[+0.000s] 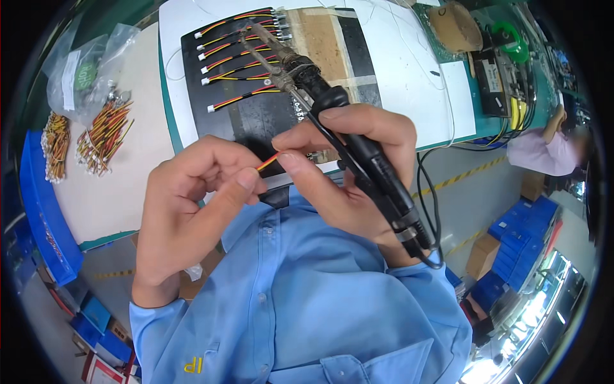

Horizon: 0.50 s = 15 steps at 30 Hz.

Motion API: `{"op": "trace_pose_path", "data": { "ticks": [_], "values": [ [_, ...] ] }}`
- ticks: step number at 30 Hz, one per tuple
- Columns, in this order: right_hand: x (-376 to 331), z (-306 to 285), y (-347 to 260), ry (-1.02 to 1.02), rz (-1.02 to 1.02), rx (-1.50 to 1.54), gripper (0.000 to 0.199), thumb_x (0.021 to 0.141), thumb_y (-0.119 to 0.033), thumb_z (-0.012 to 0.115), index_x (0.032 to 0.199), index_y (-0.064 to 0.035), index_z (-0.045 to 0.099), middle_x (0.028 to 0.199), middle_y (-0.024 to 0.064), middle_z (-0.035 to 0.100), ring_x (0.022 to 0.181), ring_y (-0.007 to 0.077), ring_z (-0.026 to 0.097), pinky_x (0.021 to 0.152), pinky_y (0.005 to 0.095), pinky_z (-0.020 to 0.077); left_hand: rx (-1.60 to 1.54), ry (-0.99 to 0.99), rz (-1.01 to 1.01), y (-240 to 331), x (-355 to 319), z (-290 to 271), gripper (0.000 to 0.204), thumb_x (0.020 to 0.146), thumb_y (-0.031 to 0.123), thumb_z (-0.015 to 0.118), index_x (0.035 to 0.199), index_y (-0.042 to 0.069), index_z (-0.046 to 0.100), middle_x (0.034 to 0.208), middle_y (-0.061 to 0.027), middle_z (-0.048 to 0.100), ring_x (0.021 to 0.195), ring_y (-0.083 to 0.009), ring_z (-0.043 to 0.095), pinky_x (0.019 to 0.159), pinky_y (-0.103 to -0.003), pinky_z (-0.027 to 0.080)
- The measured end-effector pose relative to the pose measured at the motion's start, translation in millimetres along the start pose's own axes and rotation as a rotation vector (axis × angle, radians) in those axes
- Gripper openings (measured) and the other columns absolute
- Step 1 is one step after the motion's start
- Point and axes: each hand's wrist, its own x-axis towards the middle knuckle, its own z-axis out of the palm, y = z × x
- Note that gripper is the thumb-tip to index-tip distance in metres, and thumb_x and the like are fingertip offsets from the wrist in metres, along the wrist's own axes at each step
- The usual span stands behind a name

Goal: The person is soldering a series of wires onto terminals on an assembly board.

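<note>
My left hand [192, 198] is closed in a pinch on a short red, yellow and black wire lead [266, 162]. Thumb and forefinger of my right hand [332, 198] pinch the other end of that lead. The same right hand also grips a black soldering iron [329, 99] with two metal prongs, its tip angled up and away. Beneath the prongs lies a black board [220, 125] bearing a row of similar wire leads [240, 99] with white connectors, their far ends lined up along a tan strip [320, 45].
Bundles of wire leads [105, 141] lie at left near a clear plastic bag [80, 80] and a blue bin [48, 205]. At right stand a tape roll [454, 27], a green spool [510, 41] and a dark box-shaped unit [489, 80] with cables. Another person [543, 150] sits farther right.
</note>
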Motion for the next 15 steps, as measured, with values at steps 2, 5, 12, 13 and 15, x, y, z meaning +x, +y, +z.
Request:
{"op": "trace_pose_path", "data": {
  "ticks": [2,5,12,13,15],
  "values": [
    [0.0,-5.5,0.5,-0.021,0.028,0.013,0.053,0.079,0.009,0.068,0.119,0.0012,0.033,0.092,0.0222,0.066,0.082,0.0212,0.069,0.073,0.0298,0.0570,-0.036,-0.024,0.051,-2.1,9.7,7.8,0.009,0.094,0.006,0.056,0.097,-0.003,0.059,0.083,-0.0042,0.063,0.076,-0.0075,0.056,0.068,-0.020,0.044],
    [-1.6,-11.8,5.8,-0.003,0.067,0.123,0.051,0.082,0.010,0.065,0.120,0.0008,0.032,0.091,0.0222,0.066,0.082,0.0202,0.068,0.072,0.0294,0.0568,-0.111,-0.018,0.075,-8.4,21.9,21.1,0.008,0.094,0.005,0.056,0.096,-0.002,0.058,0.082,-0.0039,0.062,0.075,-0.0072,0.055,0.067,-0.020,0.044],
    [-6.9,-17.6,13.4,0.054,0.171,0.203,0.051,0.084,0.011,0.061,0.123,0.0000,0.030,0.094,0.0221,0.066,0.085,0.0193,0.067,0.074,0.0292,0.0564,-0.128,0.067,0.072,-12.5,31.3,33.9,0.009,0.094,0.007,0.058,0.094,-0.002,0.058,0.082,-0.0061,0.063,0.072,-0.0066,0.055,0.064,-0.020,0.044],
    [-7.5,-17.4,13.4,0.060,0.195,0.213,0.051,0.084,0.011,0.062,0.123,0.0001,0.030,0.093,0.0218,0.066,0.084,0.0191,0.067,0.074,0.0291,0.0565,-0.126,0.074,0.076,-12.3,31.2,33.2,0.009,0.094,0.007,0.058,0.094,-0.002,0.058,0.082,-0.0065,0.063,0.072,-0.0065,0.055,0.064,-0.020,0.044],
    [-8.0,-17.7,13.0,0.067,0.250,0.217,0.052,0.083,0.011,0.063,0.123,0.0005,0.030,0.092,0.0211,0.066,0.084,0.0188,0.067,0.073,0.0290,0.0565,-0.104,0.075,0.070,-11.9,31.2,31.9,0.009,0.094,0.007,0.058,0.093,-0.002,0.058,0.083,-0.0070,0.064,0.072,-0.0067,0.056,0.063,-0.020,0.045]
  ]
}}
